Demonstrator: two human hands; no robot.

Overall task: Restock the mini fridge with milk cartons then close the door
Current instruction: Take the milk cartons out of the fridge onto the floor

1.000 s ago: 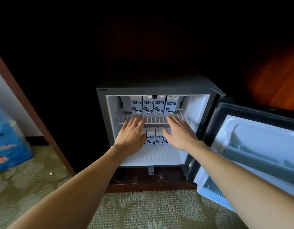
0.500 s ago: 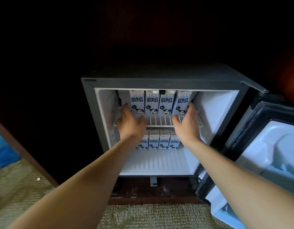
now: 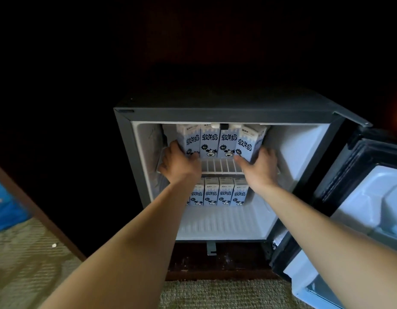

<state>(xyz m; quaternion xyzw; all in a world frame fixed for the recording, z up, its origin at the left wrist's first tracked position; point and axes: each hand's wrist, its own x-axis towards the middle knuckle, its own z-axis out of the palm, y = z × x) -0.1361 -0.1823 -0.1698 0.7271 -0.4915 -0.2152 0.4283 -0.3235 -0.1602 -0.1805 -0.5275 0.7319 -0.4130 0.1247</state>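
On the upper shelf (image 3: 217, 166), left hand (image 3: 180, 164) and right hand (image 3: 261, 167) now grip outer cartons (image 3: 189, 139) (rightmost newly tilted).

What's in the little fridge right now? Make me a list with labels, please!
Fridge: mini fridge, open
Door: door swung out to the right
Top: four top cartons in a row on the wire shelf
Bottom: bottom cartons, at least four, upright in a row
Hands: left hand holds the left-end carton; right hand holds the right-end carton, which tilts
Floor: carpet
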